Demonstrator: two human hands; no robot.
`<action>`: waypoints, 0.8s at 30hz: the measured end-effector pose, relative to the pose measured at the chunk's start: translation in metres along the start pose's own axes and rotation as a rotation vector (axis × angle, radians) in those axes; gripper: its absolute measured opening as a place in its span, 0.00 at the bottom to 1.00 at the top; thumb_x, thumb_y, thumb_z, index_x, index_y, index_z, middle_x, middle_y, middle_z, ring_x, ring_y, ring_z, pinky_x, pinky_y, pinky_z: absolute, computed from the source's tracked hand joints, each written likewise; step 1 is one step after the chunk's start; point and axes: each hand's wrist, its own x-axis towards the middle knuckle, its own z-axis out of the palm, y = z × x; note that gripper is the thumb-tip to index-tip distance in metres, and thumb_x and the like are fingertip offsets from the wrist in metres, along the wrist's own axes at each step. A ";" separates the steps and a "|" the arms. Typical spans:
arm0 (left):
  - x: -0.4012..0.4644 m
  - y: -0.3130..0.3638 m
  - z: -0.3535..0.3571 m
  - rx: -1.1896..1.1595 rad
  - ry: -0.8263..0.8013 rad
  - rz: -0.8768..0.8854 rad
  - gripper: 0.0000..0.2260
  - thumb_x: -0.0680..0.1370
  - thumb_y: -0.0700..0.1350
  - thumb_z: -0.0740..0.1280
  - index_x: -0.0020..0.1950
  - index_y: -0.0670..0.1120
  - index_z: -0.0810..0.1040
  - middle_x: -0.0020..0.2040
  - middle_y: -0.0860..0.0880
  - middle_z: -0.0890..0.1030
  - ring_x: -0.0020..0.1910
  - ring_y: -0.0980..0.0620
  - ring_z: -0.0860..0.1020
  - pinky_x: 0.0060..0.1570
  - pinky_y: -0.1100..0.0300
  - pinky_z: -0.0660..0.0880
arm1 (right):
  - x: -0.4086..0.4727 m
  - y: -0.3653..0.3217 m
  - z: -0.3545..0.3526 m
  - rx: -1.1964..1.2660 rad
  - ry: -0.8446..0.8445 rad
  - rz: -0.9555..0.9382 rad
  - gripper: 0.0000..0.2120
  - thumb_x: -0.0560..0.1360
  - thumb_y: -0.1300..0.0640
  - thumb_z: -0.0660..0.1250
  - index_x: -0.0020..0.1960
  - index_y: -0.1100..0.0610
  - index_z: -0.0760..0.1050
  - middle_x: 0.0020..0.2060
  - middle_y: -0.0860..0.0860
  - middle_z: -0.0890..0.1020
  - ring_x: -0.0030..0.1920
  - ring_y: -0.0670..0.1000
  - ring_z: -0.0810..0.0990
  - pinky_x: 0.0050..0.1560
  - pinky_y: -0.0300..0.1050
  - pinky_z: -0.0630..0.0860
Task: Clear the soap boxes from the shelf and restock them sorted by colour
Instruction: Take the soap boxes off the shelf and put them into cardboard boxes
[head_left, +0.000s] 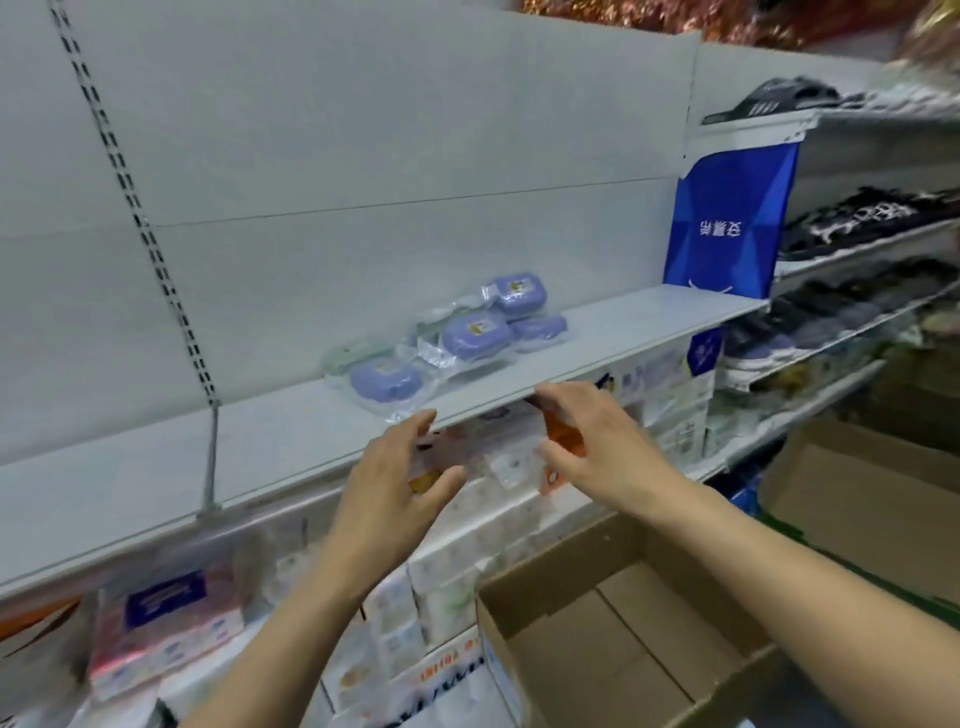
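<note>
Four purple soap boxes (475, 335) in clear wrap lie mid-shelf (649, 317), toward its back. Both hands hover just below the shelf's front edge, left hand (400, 483) and right hand (597, 441), fingers spread, holding nothing. A cardboard box (613, 649) sits below, open.

We see a pale grey shelf (597, 338); four purple soap boxes (475, 335) in clear wrappers lie mid-shelf, far side; a blue bag (727, 223) stands at its right end.

Shelf (623, 332) bare right of the soap boxes (475, 335).
</note>
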 end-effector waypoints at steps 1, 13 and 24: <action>0.022 -0.002 0.010 -0.004 0.002 -0.012 0.31 0.76 0.56 0.70 0.76 0.52 0.64 0.72 0.53 0.70 0.70 0.55 0.68 0.68 0.59 0.65 | 0.019 0.017 -0.003 -0.013 -0.018 0.006 0.28 0.77 0.49 0.65 0.74 0.48 0.61 0.68 0.47 0.68 0.67 0.50 0.66 0.64 0.50 0.71; 0.284 -0.036 0.082 0.097 0.098 -0.113 0.30 0.77 0.55 0.69 0.76 0.48 0.64 0.73 0.47 0.68 0.71 0.47 0.66 0.68 0.54 0.63 | 0.243 0.174 -0.008 -0.183 -0.187 -0.027 0.36 0.74 0.50 0.68 0.77 0.46 0.54 0.72 0.49 0.61 0.69 0.54 0.63 0.60 0.50 0.73; 0.388 -0.099 0.100 0.280 -0.171 -0.478 0.40 0.72 0.65 0.70 0.78 0.50 0.61 0.74 0.44 0.66 0.72 0.43 0.65 0.70 0.50 0.65 | 0.393 0.226 0.060 -0.223 -0.338 -0.090 0.50 0.67 0.51 0.73 0.77 0.41 0.44 0.77 0.45 0.43 0.77 0.57 0.42 0.64 0.64 0.67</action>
